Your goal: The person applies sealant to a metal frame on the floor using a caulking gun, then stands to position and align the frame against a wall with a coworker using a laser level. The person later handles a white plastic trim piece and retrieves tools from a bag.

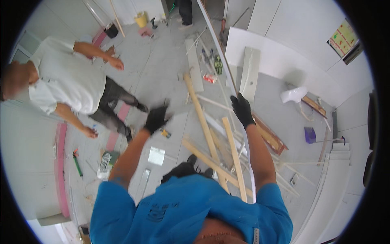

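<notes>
My right hand [242, 110], in a black glove, is closed around a long, thin white strip [219, 44]. The strip runs from the top of the head view, past my right forearm, down to beside my blue shirt. My left hand [155, 118], gloved in black too, is held out at the left, apart from the strip. It is blurred by motion, but its fingers look spread and I make out nothing held in them. Below and between my hands several wooden battens [202, 118] lie crossed on the floor.
At the left stands a person in a white shirt [67, 77]; another person's legs [185, 12] show at the top. A white panel [280, 61] leans along the right wall. Around lie a purple dustpan [310, 135], a green-handled tool [77, 163] and a yellow bucket [141, 19].
</notes>
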Demonstrator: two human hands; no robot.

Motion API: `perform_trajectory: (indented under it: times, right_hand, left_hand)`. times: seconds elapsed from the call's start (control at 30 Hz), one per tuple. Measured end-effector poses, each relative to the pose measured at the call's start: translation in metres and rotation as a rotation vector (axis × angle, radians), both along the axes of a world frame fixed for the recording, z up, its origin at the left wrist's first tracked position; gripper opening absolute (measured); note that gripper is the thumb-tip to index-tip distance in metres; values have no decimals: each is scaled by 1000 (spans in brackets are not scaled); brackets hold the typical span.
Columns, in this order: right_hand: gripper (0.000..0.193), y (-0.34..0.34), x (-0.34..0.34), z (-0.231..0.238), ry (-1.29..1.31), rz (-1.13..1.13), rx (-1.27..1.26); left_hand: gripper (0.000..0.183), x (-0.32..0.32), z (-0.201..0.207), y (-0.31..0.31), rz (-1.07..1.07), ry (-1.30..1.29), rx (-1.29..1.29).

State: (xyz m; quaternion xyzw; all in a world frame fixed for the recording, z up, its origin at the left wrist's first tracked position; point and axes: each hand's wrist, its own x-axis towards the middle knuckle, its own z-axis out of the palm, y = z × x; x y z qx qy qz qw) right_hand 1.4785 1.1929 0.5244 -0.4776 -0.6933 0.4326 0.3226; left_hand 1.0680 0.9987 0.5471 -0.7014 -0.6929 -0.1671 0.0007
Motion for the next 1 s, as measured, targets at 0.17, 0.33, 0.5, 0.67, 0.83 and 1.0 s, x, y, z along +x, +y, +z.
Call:
perform_trajectory:
  times: [0.17,0.33,0.5,0.67,0.83,1.0]
  right_hand:
    - [24,160,-104,45,12,24,28]
    - [28,277,-188,57,-72,103,62]
    - [34,376,-242,85,-61,164,39]
    - [37,417,-290,114,-216,225,111]
    - [35,428,-348,124,-43,268,-40]
    - [35,495,-347,117,-197,252,115]
  left_hand:
    - [50,-1,-151,-290,335,-351,-986]
    - [47,24,-160,-476,700,-687,-1192]
    - [23,66,-71,-479,1557,-1335,-743]
    - [20,110,-64,-496,1516,-1441,-672]
    - [24,156,-102,-543,1239,-1351,-677]
    - [30,159,-158,-523,1534,-1656,-762]
